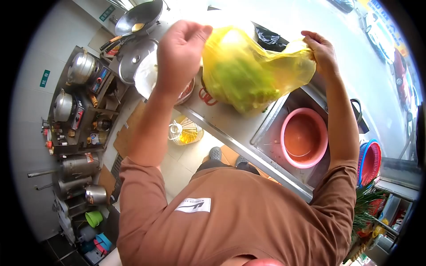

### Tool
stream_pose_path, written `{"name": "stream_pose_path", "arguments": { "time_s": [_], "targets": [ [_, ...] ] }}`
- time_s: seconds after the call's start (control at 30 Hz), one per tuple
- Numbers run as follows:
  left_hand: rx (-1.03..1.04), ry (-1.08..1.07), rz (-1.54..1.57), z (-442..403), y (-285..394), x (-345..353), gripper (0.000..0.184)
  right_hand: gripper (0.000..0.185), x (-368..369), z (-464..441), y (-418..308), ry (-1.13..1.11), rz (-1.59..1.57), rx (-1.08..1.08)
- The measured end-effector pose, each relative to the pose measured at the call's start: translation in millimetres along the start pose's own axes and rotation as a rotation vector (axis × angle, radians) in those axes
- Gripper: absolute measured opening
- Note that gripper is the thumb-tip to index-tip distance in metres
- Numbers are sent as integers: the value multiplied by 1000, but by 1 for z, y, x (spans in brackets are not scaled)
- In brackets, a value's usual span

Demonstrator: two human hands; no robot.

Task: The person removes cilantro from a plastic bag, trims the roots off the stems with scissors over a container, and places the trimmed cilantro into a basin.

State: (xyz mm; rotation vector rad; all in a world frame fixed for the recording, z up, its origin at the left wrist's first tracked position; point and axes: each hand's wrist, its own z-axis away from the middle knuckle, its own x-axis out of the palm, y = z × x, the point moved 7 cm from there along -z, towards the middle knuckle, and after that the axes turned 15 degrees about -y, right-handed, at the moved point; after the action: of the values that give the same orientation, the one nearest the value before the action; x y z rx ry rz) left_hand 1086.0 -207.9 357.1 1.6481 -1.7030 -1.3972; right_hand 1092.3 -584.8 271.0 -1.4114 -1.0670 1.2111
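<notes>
A thin yellow plastic bag [222, 57] hangs spread between my two hands above the steel counter. Leafy green vegetables [248, 80] show blurred through its side; their exact kind cannot be made out. At the bag's upper left edge, my left hand [179, 53] is closed, thumb and fingers pinching the plastic. My right hand [321, 51] grips the opposite end of the bag, fingers pressed together on the film. Red-handled scissors [207, 96] lie on the counter just under the bag's left side.
A pink basin [287, 139] with reddish liquid sits in the sink [266, 148] at right. A wok [144, 20], a lid [131, 62] and a white bowl [144, 77] stand at left. An oil jug [188, 133] is on the floor. Nested baskets [370, 162] are at far right.
</notes>
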Motion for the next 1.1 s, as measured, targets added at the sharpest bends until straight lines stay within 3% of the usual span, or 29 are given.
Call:
{"name": "stream_pose_path", "arguments": {
  "time_s": [0.1,0.17,0.2,0.27,0.33,0.37,0.4,0.47,0.5,0.57,0.63,0.67,0.73,0.83,0.97,1.1],
  "targets": [
    [45,95,236,6,4,-2,17,29,8,22,-14,-20,-24,-26],
    [32,31,185,3,-4,16,16,39,56,44,-35,-206,-29,-59],
    [-2,-15,167,2,-10,27,16,53,77,47,-17,-425,-32,-31],
    [19,-21,242,7,-12,43,17,52,119,65,-18,-401,508,-337],
    [104,-106,335,13,-8,53,18,44,158,80,-10,-401,838,-521],
    [135,-167,385,19,-6,55,22,29,163,78,-6,-401,783,-481],
    [132,-225,448,28,-8,54,25,20,157,72,1,-331,517,-471],
    [120,-35,445,55,-41,37,32,16,128,57,16,-187,264,-285],
    [8,66,410,77,-68,27,31,17,114,53,24,-169,126,-197],
    [-418,218,564,125,-161,38,25,22,92,54,32,-116,-35,-49],
    [-915,138,817,167,-232,80,25,27,82,58,33,-47,-54,76],
    [-914,157,837,170,-252,92,25,28,82,58,31,-51,-77,76],
    [-1184,99,1084,180,-286,129,27,30,75,54,38,-46,-99,109],
    [-1078,22,1347,161,-292,152,29,31,79,53,34,-18,-152,104],
    [-985,-19,1346,148,-286,152,28,30,70,60,32,27,-140,162],
    [-1016,149,1566,159,-290,157,22,26,44,61,51,114,-269,156]
  ]
}}
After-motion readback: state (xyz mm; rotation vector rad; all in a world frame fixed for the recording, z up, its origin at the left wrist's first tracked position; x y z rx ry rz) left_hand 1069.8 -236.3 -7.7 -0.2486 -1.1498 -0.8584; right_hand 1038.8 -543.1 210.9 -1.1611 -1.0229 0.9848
